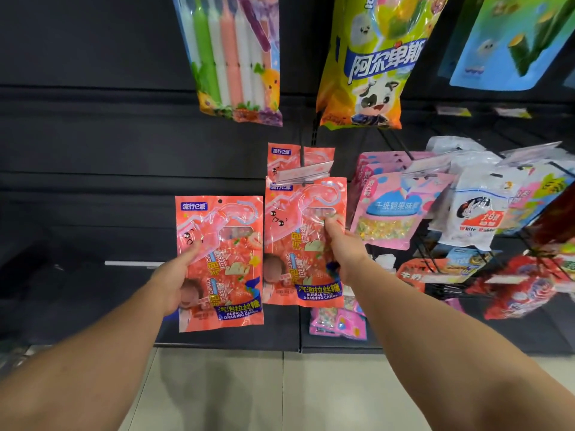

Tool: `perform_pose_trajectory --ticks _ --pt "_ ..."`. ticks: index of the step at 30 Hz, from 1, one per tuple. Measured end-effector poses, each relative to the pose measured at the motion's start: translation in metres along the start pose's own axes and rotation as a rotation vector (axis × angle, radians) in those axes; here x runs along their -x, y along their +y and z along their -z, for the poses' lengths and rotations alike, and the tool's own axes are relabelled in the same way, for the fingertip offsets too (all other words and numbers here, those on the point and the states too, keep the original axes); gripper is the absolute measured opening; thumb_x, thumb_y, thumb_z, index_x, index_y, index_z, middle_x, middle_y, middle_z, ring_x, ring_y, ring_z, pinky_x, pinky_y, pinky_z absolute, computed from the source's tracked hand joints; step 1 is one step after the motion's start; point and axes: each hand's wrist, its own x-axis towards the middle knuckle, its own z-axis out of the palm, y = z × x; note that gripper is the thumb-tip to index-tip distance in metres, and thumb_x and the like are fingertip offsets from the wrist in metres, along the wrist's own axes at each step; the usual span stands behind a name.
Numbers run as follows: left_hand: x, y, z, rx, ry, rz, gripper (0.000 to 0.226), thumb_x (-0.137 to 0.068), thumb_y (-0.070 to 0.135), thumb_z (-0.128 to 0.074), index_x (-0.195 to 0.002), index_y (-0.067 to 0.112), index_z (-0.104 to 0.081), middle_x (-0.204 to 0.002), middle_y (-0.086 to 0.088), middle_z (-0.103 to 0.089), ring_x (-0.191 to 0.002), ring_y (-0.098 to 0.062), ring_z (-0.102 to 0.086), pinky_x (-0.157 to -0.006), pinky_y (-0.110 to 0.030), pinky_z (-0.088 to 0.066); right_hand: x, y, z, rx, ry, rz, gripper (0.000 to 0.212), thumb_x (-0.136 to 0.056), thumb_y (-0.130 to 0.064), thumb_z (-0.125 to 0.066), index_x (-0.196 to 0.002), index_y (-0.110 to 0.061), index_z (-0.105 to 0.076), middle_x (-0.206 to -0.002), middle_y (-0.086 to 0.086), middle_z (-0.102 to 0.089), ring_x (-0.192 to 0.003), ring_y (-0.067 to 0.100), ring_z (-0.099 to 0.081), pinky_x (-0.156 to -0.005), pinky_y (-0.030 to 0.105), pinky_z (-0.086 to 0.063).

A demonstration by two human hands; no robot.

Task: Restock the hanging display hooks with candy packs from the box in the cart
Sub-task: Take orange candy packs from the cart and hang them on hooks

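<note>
My left hand [174, 281] grips a red bubble wire candy pack [230, 244] by its left edge, held upright in front of the dark shelf wall. To its right, my right hand [339, 247] grips a second identical red pack [298, 219] by its right side. That pack hangs at a display hook [303, 174] with a clear price tag holder. Another red pack [280, 157] hangs behind it on the same hook. The box and the cart are out of view.
Above hang a pack of pastel sticks [233, 57] and a yellow cow-print bag [373, 63]. Pink packs [395, 209], white rabbit bags [479, 213] and red packs [516, 284] crowd hooks on the right. A small pink pack [339, 323] hangs low. Tiled floor below.
</note>
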Motion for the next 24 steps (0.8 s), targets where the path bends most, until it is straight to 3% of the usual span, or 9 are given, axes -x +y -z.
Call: perform_pose_trajectory --ticks 3,7,11,13,17,19,24 --pt "-0.003 -0.003 -0.002 0.007 0.021 -0.001 0.058 -0.079 0.066 -0.072 -0.115 0.02 -0.068 -0.099 -0.012 -0.08 -0.1 -0.037 -0.073 -0.1 -0.06 -0.05 -0.004 0.002 0.002 -0.015 0.014 -0.015 0.046 -0.09 -0.054 -0.06 -0.108 -0.012 -0.064 -0.099 0.007 -0.072 -0.089 0.026 -0.069 -0.073 0.036 -0.056" --pt "-0.005 -0.006 -0.003 -0.011 0.005 0.018 0.064 -0.075 0.068 -0.073 -0.115 0.019 -0.069 -0.101 -0.012 -0.079 -0.101 -0.037 -0.073 -0.097 -0.057 -0.052 -0.005 0.002 0.005 -0.029 0.012 -0.001 0.031 -0.094 -0.05 -0.057 -0.087 -0.02 -0.055 -0.085 0.002 -0.064 -0.074 0.018 -0.059 -0.064 0.032 -0.048" --pt "-0.011 -0.012 0.003 0.002 -0.019 0.026 0.078 -0.059 0.072 -0.078 -0.118 0.022 -0.068 -0.105 -0.011 -0.079 -0.108 -0.037 -0.071 -0.105 -0.063 -0.045 -0.003 -0.001 0.002 -0.004 -0.004 0.0 0.042 -0.09 -0.055 -0.06 -0.109 -0.017 -0.062 -0.095 0.004 -0.07 -0.082 0.022 -0.065 -0.067 0.032 -0.052" --pt "-0.013 -0.014 0.005 -0.001 -0.03 0.033 0.084 -0.053 0.075 -0.082 -0.121 0.027 -0.069 -0.109 -0.011 -0.078 -0.112 -0.037 -0.068 -0.108 -0.064 -0.042 -0.004 0.0 0.002 0.01 -0.017 0.001 0.044 -0.089 -0.055 -0.062 -0.11 -0.016 -0.063 -0.098 0.005 -0.073 -0.086 0.024 -0.069 -0.072 0.035 -0.055" --pt "-0.01 -0.01 0.004 0.01 -0.06 0.016 0.057 -0.079 0.061 -0.071 -0.122 0.024 -0.067 -0.108 -0.013 -0.078 -0.11 -0.038 -0.069 -0.107 -0.061 -0.044 -0.005 0.003 0.004 0.025 -0.066 0.027 0.045 -0.087 -0.053 -0.065 -0.109 -0.015 -0.066 -0.097 0.006 -0.076 -0.087 0.025 -0.073 -0.078 0.04 -0.059" --pt "-0.01 -0.008 0.003 0.015 -0.053 0.01 0.055 -0.081 0.059 -0.07 -0.122 0.023 -0.066 -0.107 -0.013 -0.078 -0.108 -0.038 -0.07 -0.105 -0.061 -0.045 -0.005 0.004 0.004 0.021 -0.071 0.041 0.041 -0.089 -0.053 -0.064 -0.108 -0.016 -0.066 -0.098 0.007 -0.076 -0.088 0.026 -0.073 -0.082 0.042 -0.058" --pt "-0.011 -0.006 0.0 0.021 -0.043 0.011 0.049 -0.087 0.056 -0.068 -0.12 0.02 -0.066 -0.105 -0.013 -0.079 -0.104 -0.038 -0.072 -0.101 -0.059 -0.049 -0.003 -0.002 -0.001 -0.062 -0.045 0.08 0.038 -0.09 -0.051 -0.063 -0.108 -0.018 -0.065 -0.098 0.004 -0.074 -0.088 0.023 -0.07 -0.072 0.034 -0.055"
